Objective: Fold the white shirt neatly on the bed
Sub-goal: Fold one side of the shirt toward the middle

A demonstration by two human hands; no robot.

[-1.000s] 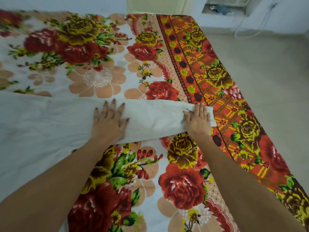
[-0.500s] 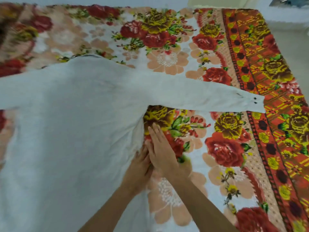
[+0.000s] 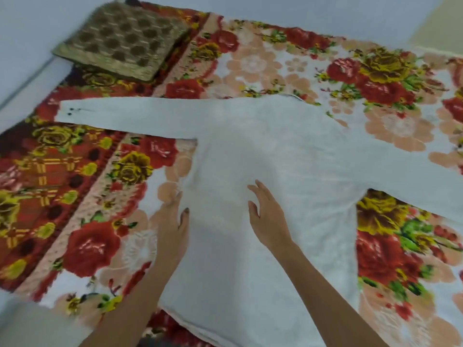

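1. White shirt (image 3: 275, 151) lies spread flat on the bed (image 3: 100, 171), roughly mid-bed, collar end toward the far edge, hem end at the near edge.
2. The fabric is plain white with a faint texture. It looks mostly smooth, with light creases around the chest.
3. Both sleeves are stretched out sideways. One runs toward the bed's left edge and ends in a cuff (image 3: 72, 111) with small dark buttons. The other runs out of view on the right.
4. The body is long and straight-sided. Its lower corner hangs slightly over the near edge.
5. Left hand (image 3: 172, 221) is flat, fingers straight, along the shirt's left side edge. The thumb is on the white cloth and the fingers partly on the bedspread. It grips nothing.
6. Right hand (image 3: 268, 216) is over the shirt's middle, fingers extended and loosely apart, holding nothing. Cannot tell if the palm touches the cloth, because the frame is blurred.
7. The bedspread has a red, yellow and peach floral print.
8. Brown-gold patterned cushion (image 3: 122, 38) sits at the far left corner of the bed, well apart from the shirt.
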